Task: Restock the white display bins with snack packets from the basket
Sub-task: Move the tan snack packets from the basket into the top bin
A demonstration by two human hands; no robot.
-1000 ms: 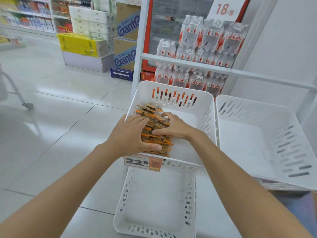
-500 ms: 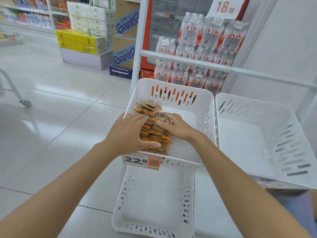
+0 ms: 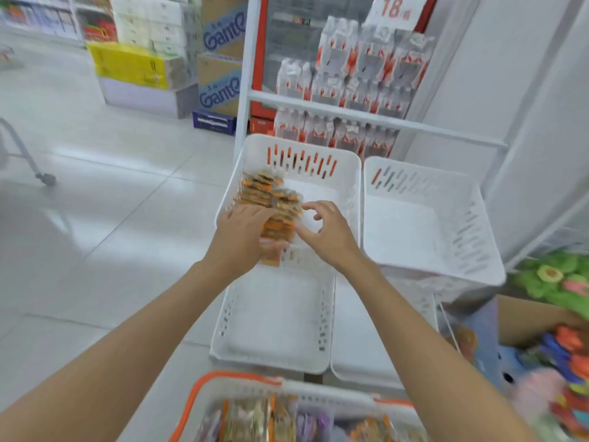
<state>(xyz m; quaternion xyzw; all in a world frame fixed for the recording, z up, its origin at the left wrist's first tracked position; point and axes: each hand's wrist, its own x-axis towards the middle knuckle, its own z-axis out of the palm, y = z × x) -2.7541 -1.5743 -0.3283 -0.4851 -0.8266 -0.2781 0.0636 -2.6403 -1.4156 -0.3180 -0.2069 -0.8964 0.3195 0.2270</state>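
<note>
While the left hand still clasps the packets, the right hand has let go, fingers spread.

My left hand covers the near end of the snack packets stacked in the white bin, so I cannot count those beneath my fingers. The orange tag on the bin's front rim sits mostly behind my thumb, and its print is unreadable. My right arm hides part of the lower right bin. The bottom edge cuts off the basket, and the basket's packets are smeared, their labels illegible. The toys at my right blur and run out of frame. The top edge crops the "18" sign.
</note>
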